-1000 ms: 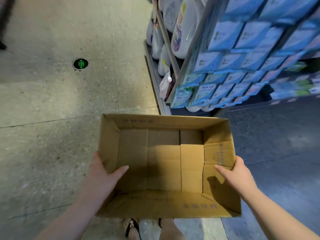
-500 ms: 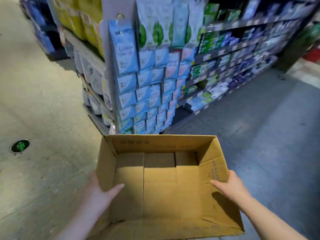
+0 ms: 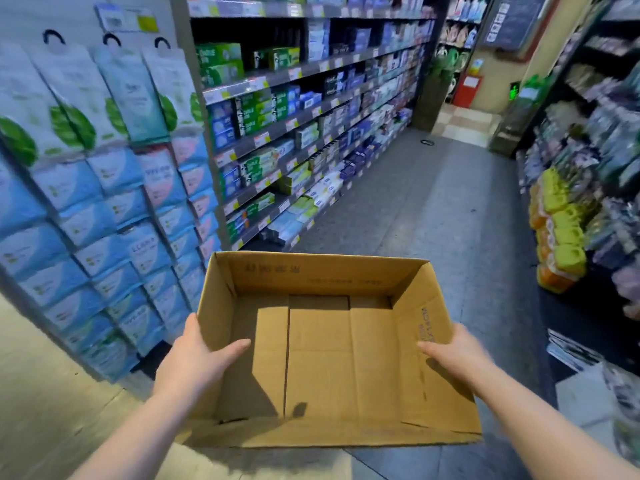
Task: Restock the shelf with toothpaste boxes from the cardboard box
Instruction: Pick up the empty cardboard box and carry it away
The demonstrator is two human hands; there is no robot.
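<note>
L hand [image 3: 194, 358] & R hand [image 3: 457, 351] grip cardboard box [image 3: 318, 427] side walls, thumbs inside, arms outstretched.

The view has lifted from the floor [image 3: 433, 216]. Now toothpaste shelves [image 3: 302, 115] run along the left ahead, and the cardboard box [image 3: 311, 276] has turned towards them

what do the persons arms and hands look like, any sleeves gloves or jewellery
The left hand and right hand are ungloved, with no ring, watch or bracelet showing. The left forearm and right forearm are uncovered to the frame edge; no sleeve is in view.
</note>
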